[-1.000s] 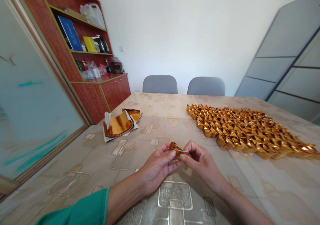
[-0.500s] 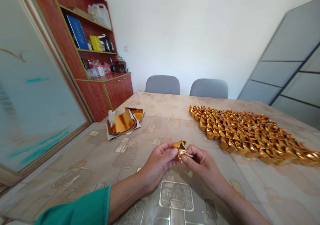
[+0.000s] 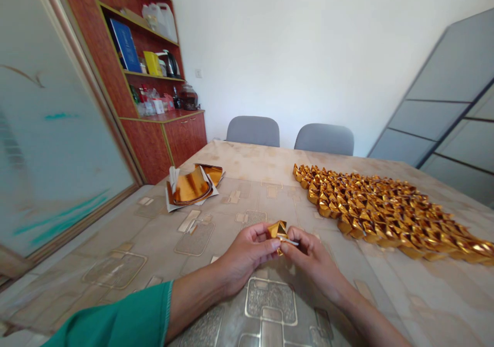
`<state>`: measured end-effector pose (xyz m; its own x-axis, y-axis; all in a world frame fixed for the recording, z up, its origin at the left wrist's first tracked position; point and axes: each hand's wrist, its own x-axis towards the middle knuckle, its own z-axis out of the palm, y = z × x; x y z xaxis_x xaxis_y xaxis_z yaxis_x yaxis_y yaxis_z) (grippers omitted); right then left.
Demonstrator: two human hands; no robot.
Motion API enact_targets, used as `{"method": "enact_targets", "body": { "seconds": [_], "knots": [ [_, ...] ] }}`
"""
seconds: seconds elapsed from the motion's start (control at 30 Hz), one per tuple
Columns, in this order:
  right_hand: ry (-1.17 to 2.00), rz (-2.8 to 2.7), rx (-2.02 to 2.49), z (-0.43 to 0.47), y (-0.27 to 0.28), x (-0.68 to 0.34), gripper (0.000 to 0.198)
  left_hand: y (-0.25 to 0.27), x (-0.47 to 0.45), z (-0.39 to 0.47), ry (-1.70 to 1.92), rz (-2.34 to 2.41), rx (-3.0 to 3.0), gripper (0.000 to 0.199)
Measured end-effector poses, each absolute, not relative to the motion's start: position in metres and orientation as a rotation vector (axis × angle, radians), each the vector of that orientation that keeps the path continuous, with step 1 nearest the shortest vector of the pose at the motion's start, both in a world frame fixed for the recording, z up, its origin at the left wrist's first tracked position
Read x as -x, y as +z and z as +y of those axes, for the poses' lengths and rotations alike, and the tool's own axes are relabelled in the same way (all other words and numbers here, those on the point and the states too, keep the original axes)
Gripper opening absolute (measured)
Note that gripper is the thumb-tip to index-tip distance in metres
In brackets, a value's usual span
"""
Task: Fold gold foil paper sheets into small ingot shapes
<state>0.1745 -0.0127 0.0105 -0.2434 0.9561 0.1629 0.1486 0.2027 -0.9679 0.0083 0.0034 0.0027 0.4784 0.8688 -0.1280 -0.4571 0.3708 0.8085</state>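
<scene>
A small piece of folded gold foil paper (image 3: 277, 230) is held between my two hands, above the middle of the table's near side. My left hand (image 3: 250, 249) grips its left side, thumb along the front. With thumb and fingers my right hand (image 3: 309, 249) pinches the right end, where a pale edge of the paper sticks out. Fingers cover much of the lower part. Off to the right lie many folded gold paper pieces (image 3: 378, 208) in close rows. A stack of gold paper sheets (image 3: 191, 185) with white backing lies curled at the left.
The table (image 3: 247, 162) has a patterned cover. Beyond its far edge stand two grey chairs (image 3: 252, 130) (image 3: 324, 138). A red-brown cabinet (image 3: 146, 144) with filled shelves stands at the back left, beside a frosted glass door (image 3: 57, 131).
My left thumb has shifted slightly right and down across the gold paper, and the piece is turned a little. The camera view has tilted slightly.
</scene>
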Motion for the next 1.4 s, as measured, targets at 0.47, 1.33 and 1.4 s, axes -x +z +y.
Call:
{"method": "enact_targets", "body": {
  "seconds": [0.47,1.33,1.4],
  "knots": [
    [1.046,-1.642,1.001,-0.016,0.014,-0.179,0.015,0.005,-0.005,0.008,0.94,0.618,-0.861,0.03],
    [1.11,-1.481,1.082,-0.011,0.0,-0.172,0.036,0.001,-0.009,0.0,1.01,0.77,-0.996,0.027],
    [1.112,-1.468,1.091,-0.011,0.003,-0.171,0.037,0.0,-0.009,0.0,0.986,0.801,-1.016,0.025]
  ]
}}
